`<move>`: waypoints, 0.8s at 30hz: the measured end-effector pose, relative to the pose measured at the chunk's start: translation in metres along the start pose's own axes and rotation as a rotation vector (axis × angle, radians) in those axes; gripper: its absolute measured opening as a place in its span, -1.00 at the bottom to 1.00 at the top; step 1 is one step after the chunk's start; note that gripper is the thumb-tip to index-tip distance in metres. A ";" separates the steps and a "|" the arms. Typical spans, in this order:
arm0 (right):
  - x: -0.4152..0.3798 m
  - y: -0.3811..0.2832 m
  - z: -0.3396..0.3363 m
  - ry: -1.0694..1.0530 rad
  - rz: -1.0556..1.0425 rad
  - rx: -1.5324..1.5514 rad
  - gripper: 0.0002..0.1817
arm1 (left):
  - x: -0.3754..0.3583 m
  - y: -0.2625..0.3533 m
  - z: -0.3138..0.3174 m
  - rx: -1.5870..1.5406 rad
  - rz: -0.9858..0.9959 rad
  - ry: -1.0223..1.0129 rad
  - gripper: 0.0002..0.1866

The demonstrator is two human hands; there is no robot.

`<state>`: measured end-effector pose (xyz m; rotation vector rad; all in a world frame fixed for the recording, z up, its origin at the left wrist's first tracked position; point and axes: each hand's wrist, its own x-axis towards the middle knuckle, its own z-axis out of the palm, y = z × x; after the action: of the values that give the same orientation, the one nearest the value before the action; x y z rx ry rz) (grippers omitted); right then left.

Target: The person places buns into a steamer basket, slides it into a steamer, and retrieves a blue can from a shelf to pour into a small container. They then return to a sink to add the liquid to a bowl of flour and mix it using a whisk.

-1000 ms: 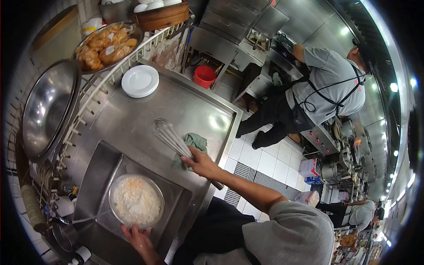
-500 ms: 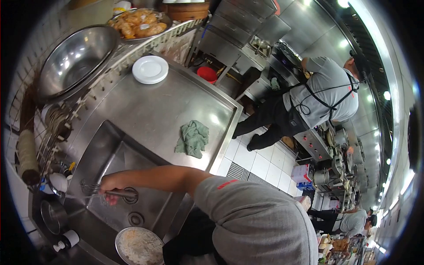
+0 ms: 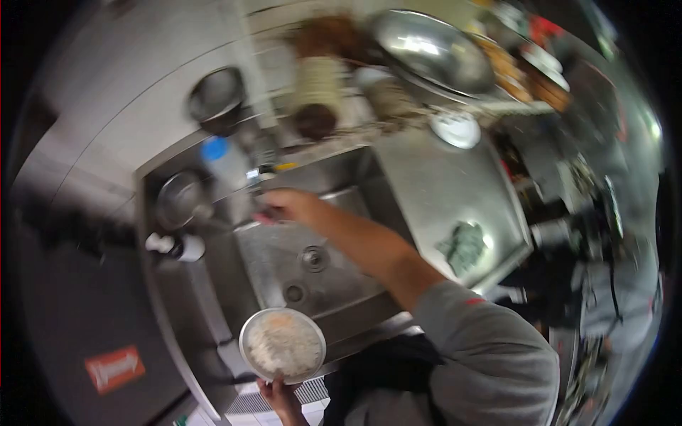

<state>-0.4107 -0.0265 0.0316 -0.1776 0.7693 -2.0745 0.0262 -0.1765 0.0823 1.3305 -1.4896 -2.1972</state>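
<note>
My left hand [image 3: 282, 399] grips the near rim of a round metal bowl [image 3: 245, 346] at the sink's front edge. The bowl is filled with white, grainy food like rice, with an orange patch. My right hand [image 3: 279, 206] reaches over the sink [image 3: 284, 248], close to the tap [image 3: 253, 177]. Its fingers look curled, but blur hides what is in them. No whisk can be made out now. A metal pot [image 3: 182, 200] and a white-and-black bottle [image 3: 186, 248] stand at the sink's left side.
A crumpled green cloth [image 3: 463, 248] and white plates [image 3: 456, 130] lie on the steel counter [image 3: 426, 184] at right. A large steel bowl [image 3: 433, 53] is on the shelf above. A blue-capped container [image 3: 217, 150] stands behind the sink. Another person [image 3: 614, 298] is at far right.
The view has swung left and is blurred. My left hand has come into sight on the bowl. My right hand has moved nearer the tap; the whisk it held is no longer discernible.
</note>
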 end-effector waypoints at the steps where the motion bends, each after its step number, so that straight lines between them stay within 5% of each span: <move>1: 0.036 0.028 -0.060 0.048 0.235 -0.303 -0.76 | 0.001 -0.001 0.002 -0.022 0.008 0.016 -0.60; 2: 0.016 0.010 -0.028 0.178 0.387 -0.522 -0.79 | 0.000 0.002 0.004 -0.074 0.030 -0.002 -0.63; 3: 0.010 0.003 -0.020 0.205 0.582 -1.118 -0.75 | 0.005 -0.006 0.000 -0.038 0.004 -0.022 -0.65; 5: -0.015 -0.005 0.003 0.142 0.551 -1.794 -0.79 | 0.008 -0.008 0.000 -0.082 0.010 -0.014 -0.67; 6: -0.025 -0.001 0.002 0.121 0.549 -1.799 -0.79 | 0.007 -0.009 -0.001 -0.090 0.015 0.003 -0.67; 8: -0.037 0.003 -0.003 0.498 -0.014 -2.022 -0.66 | 0.006 -0.008 -0.001 -0.086 -0.001 -0.037 -0.68; 11: -0.025 -0.014 -0.012 0.479 -0.189 -2.200 -0.56 | 0.002 -0.002 0.005 -0.103 0.028 -0.035 -0.69; 21: 0.013 0.002 -0.017 0.568 -0.149 -2.177 -0.60 | -0.001 -0.002 0.009 -0.141 0.010 0.030 -0.70; 23: 0.031 -0.004 -0.020 0.129 0.154 -1.787 -0.68 | 0.000 -0.004 0.009 -0.173 0.019 -0.015 -0.68; 24: 0.037 -0.005 -0.015 0.125 0.154 -1.791 -0.68 | 0.001 -0.004 0.011 -0.178 0.020 -0.014 -0.68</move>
<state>-0.4421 -0.0465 0.0174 -0.8802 2.3676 -0.6823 0.0188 -0.1675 0.0797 1.2407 -1.2714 -2.2693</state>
